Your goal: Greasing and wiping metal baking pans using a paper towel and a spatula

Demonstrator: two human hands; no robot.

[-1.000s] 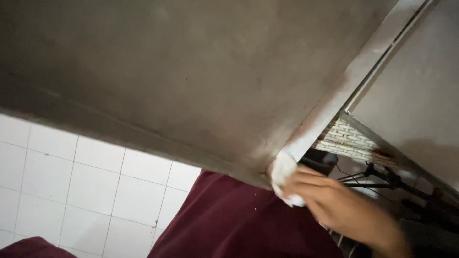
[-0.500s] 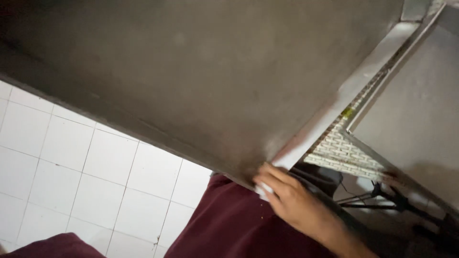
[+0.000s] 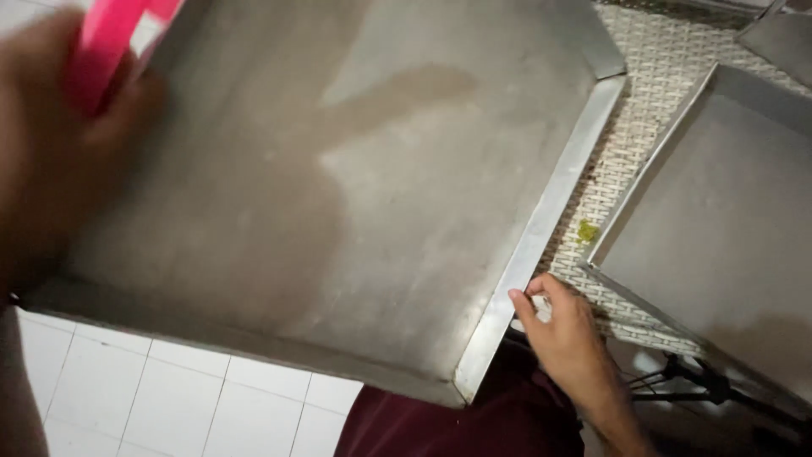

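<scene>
Large steel tray (image 3: pixel 338 195) being wiped along its rim

Its right edge is pinched by the right hand (image 3: pixel 562 326), fingers around a white wad (image 3: pixel 541 311); a pink object (image 3: pixel 110 42) is clenched by the left hand (image 3: pixel 59 144). A steady grip is judged needed next.

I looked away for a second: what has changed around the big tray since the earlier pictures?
The left hand has come into view at the upper left, gripping a pink object, blurred. The right hand slid from the near corner up the right rim of the metal tray. The white cloth is now mostly hidden. The second tray stays on the woven mat.
</scene>
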